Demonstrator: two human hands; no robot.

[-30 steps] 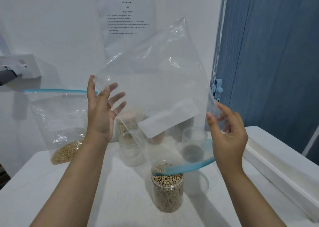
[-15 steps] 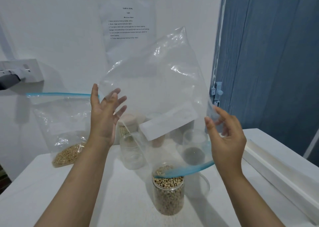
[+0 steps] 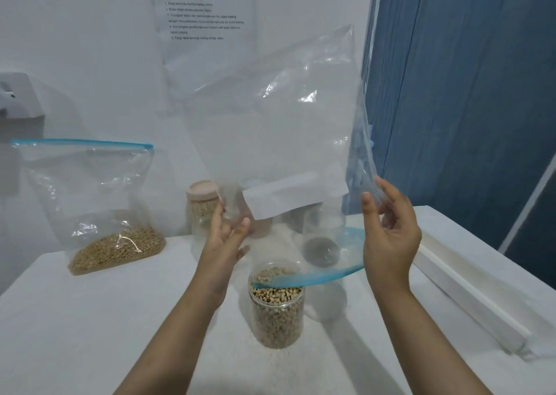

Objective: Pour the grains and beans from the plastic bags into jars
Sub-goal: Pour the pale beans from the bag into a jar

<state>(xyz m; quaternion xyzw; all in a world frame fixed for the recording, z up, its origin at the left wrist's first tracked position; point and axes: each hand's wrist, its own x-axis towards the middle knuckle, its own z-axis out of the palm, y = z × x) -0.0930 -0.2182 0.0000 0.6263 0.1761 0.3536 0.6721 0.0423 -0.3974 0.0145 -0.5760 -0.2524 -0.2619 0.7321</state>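
Observation:
An empty clear plastic bag (image 3: pixel 279 130) hangs upside down, its blue zip mouth (image 3: pixel 313 279) just over an open jar of speckled beans (image 3: pixel 278 313) at the table's middle. My right hand (image 3: pixel 389 235) pinches the bag's right edge between thumb and fingers. Low on the bag's left side my left hand (image 3: pixel 224 241) touches the plastic with straight fingers. A second zip bag (image 3: pixel 90 202), standing at the left against the wall, holds brown grains at its bottom.
Behind the bag stand a jar with a beige lid (image 3: pixel 203 205) and an empty clear jar (image 3: pixel 323 235). A long white box (image 3: pixel 469 292) lies along the right side of the white table (image 3: pixel 90 319). A printed sheet (image 3: pixel 204 9) hangs on the wall.
My left hand has dropped from the bag's upper left corner to its lower left side. The bag has swung right and more upright. My right hand keeps its hold.

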